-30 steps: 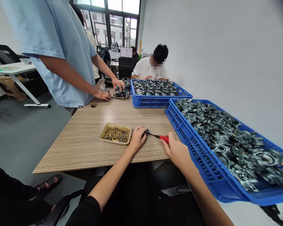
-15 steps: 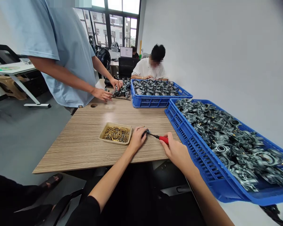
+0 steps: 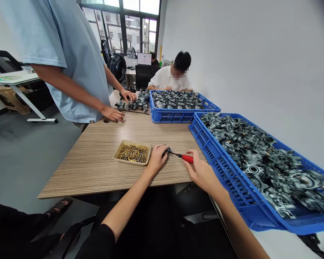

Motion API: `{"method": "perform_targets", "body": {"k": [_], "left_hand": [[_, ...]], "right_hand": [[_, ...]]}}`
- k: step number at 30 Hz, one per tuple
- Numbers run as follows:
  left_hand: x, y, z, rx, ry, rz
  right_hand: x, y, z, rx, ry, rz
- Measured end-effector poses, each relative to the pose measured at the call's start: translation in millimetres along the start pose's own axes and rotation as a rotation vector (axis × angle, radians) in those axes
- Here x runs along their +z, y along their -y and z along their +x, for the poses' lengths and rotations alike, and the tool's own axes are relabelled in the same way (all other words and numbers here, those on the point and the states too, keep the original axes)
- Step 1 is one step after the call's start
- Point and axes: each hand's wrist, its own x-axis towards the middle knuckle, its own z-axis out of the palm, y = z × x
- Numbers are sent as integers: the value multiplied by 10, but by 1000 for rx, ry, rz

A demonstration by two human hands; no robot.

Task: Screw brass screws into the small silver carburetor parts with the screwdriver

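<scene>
My left hand [image 3: 158, 158] is closed around a small dark metal part [image 3: 167, 150] on the wooden table, and its fingers cover most of it. In my right hand [image 3: 201, 169] is a screwdriver with a red handle [image 3: 187, 158], gripped between thumb and fingers. The screwdriver's dark shaft points left, with its tip at the metal part. Just left of my left hand sits a beige tray [image 3: 116, 155] filled with small brass-coloured pieces [image 3: 133, 154].
A blue crate [image 3: 221, 162] of metal parts stands close to my right forearm. Another blue crate [image 3: 167, 117] lies farther back. A standing person's hands [image 3: 113, 113] are near a pile of parts [image 3: 140, 102]. Someone in white [image 3: 167, 77] sits behind.
The standing person's hands have moved left, and metal parts now show between them. My right fingers have shifted slightly on the red handle. My left hand has stayed in place.
</scene>
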Motion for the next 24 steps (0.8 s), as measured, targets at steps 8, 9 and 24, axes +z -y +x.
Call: {"method": "perform_targets", "body": {"k": [8, 9, 24], "left_hand": [[1, 6, 2, 13, -6, 1], [2, 6, 1, 11, -4, 1], [3, -2, 6, -7, 1, -3]], "right_hand": [[78, 16, 34, 143, 0, -262], [69, 8, 33, 138, -1, -258], [33, 7, 23, 97, 12, -211]]}}
